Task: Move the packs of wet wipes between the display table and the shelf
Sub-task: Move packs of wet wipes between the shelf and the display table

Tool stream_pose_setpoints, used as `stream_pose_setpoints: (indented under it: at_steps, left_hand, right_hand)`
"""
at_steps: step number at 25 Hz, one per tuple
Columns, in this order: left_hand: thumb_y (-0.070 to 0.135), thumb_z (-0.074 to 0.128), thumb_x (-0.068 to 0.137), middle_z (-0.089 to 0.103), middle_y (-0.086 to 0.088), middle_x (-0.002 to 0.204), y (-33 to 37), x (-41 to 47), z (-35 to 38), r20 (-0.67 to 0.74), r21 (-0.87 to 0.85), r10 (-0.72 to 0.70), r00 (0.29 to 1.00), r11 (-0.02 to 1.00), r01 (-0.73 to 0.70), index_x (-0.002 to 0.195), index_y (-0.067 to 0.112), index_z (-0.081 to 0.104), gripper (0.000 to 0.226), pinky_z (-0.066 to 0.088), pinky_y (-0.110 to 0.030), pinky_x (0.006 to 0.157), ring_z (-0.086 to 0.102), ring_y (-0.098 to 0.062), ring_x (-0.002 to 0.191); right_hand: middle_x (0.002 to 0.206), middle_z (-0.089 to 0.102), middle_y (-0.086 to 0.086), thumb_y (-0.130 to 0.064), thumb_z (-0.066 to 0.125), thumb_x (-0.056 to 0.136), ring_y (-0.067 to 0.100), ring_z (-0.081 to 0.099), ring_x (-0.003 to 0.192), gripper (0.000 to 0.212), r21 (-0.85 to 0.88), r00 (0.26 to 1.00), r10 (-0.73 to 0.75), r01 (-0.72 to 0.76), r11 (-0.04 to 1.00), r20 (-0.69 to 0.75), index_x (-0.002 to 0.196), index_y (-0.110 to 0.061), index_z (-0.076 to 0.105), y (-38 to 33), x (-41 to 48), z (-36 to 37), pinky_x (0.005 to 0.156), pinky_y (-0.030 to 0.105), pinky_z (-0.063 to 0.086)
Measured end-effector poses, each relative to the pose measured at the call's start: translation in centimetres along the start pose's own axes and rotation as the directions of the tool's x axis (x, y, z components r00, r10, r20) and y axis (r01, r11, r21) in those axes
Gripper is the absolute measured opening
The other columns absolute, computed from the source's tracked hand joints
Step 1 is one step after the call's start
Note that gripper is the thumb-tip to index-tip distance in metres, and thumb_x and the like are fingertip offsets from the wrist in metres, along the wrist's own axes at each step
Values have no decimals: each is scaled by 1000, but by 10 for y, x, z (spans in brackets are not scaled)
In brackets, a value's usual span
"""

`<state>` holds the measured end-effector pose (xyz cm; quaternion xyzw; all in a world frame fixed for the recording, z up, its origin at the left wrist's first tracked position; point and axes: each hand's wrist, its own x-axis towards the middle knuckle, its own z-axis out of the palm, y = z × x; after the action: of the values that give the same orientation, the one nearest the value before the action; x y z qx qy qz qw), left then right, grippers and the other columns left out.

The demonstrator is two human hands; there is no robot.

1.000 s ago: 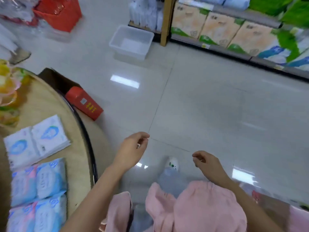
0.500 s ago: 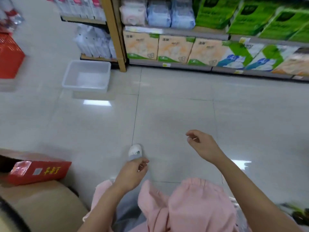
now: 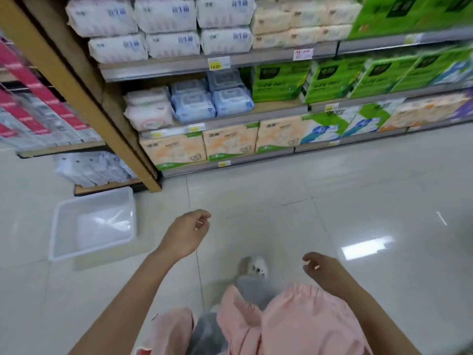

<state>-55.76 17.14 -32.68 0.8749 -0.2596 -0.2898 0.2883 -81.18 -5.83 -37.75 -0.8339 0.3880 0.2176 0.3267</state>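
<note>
Blue packs of wet wipes (image 3: 212, 102) and pink ones (image 3: 148, 112) are stacked on the second shelf from the floor of the shelf unit (image 3: 230, 119), straight ahead. My left hand (image 3: 186, 234) hangs in front of me above the floor with loosely curled fingers, holding nothing. Lower right, my right hand (image 3: 323, 269) is also loosely curled and holds nothing. Both hands are well short of the shelf. The display table is out of view.
An empty clear plastic tub (image 3: 93, 224) stands on the tiled floor at left, beside the wooden shelf post (image 3: 84, 98). Tissue packs fill the other shelves. My shoe (image 3: 254, 267) and pink clothing (image 3: 294, 321) show below my hands.
The view has swung away from the display table and toward the shelf, which is now much closer. Both hands stay empty; the left has risen and the right has dropped.
</note>
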Motion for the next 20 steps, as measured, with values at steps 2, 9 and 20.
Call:
stream_pose_setpoints:
  at_steps: [2, 9, 20]
  left_hand:
    - [18, 53, 94, 62, 2, 104, 22, 58, -17, -22, -16, 37, 999, 999, -37, 115, 17, 62, 23, 40, -19, 78, 59, -13, 90]
    - [25, 48, 96, 59, 5, 117, 90, 213, -36, 61, 49, 4, 998, 999, -7, 123, 23, 56, 29, 45, -20, 86, 57, -6, 98]
    - [14, 56, 92, 61, 19, 108, 233, 389, -169, -188, -254, 298, 936, 906, -339, 106, 43, 52, 33, 43, -6, 78, 56, 9, 96]
  right_hand:
    - [86, 58, -10, -27, 59, 90, 12, 60, 91, 30, -19, 1000, 17, -16, 1000, 22, 117, -15, 61, -4, 47, -21, 79, 16, 41]
    - [96, 61, -5, -28, 54, 92, 13, 60, 86, 31, -44, 991, -133, 134, 990, 18, 119, -15, 58, -80, 210, -173, 75, 19, 44]
    - [78, 62, -2, -8, 58, 91, 14, 55, 64, 21, 100, 693, -528, 647, 756, -490, 106, -22, 60, -282, 313, -432, 62, 22, 42]
